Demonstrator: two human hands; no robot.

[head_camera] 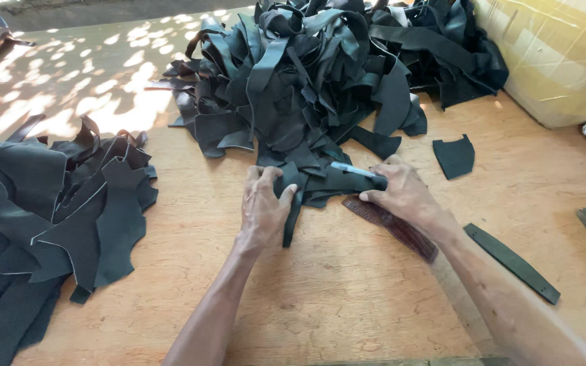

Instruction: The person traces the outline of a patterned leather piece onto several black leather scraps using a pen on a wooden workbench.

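Black leather strip (306,186) under both hands | left (262,207) pinning | right (401,193) gripping pen (354,170)

The pale brown wooden counter (347,298) looks like plywood, matt and slightly rough, with faint grain and scuffs. The big heap of black leather offcuts (306,74) has a soft, low sheen on its smooth faces and duller, fibrous undersides. The flat pile of dark leather sheets (42,210) is matt with pale raw edges. A reddish-brown strap with a stamped, bumpy texture (391,227) lies under the right hand (405,196), which holds a light blue, glossy plastic pen-like tool (354,169). The long black strip (510,261) and small black cut piece (454,157) look smooth and matt. The yellowish box wrapped in shiny clear film (557,54) glints.
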